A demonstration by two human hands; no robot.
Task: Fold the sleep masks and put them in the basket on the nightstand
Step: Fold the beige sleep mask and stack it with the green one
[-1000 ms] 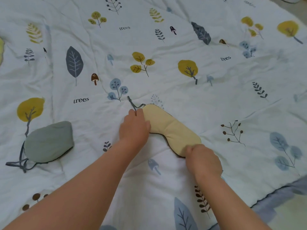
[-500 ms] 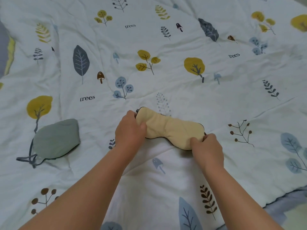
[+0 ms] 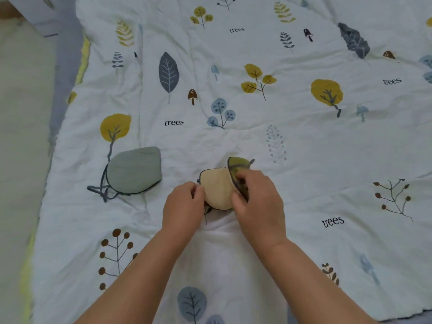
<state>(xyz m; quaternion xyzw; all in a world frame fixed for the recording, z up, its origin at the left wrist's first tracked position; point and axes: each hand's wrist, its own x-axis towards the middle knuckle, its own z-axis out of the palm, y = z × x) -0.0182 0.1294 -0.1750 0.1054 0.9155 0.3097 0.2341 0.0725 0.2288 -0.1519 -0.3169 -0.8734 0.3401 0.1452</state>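
Note:
A cream sleep mask [image 3: 216, 189] with dark piping lies on the white printed quilt [image 3: 304, 148] in the middle of the view. My left hand [image 3: 183, 206] pinches its left end against the quilt. My right hand [image 3: 258, 202] grips the right end, which is lifted and turned over toward the left, showing an olive-green underside. A grey-green sleep mask [image 3: 135, 170] lies folded to the left, its dark strap bunched at its lower left. The basket and nightstand are not in view.
The quilt's left edge runs down the frame's left side, with pale floor [image 3: 21, 160] beyond it. A piece of furniture [image 3: 35, 17] shows at the top left corner.
My right hand has lifted the cream mask's right end and swung it leftward over the left half. The view has shifted, so the grey-green mask sits closer to the middle.

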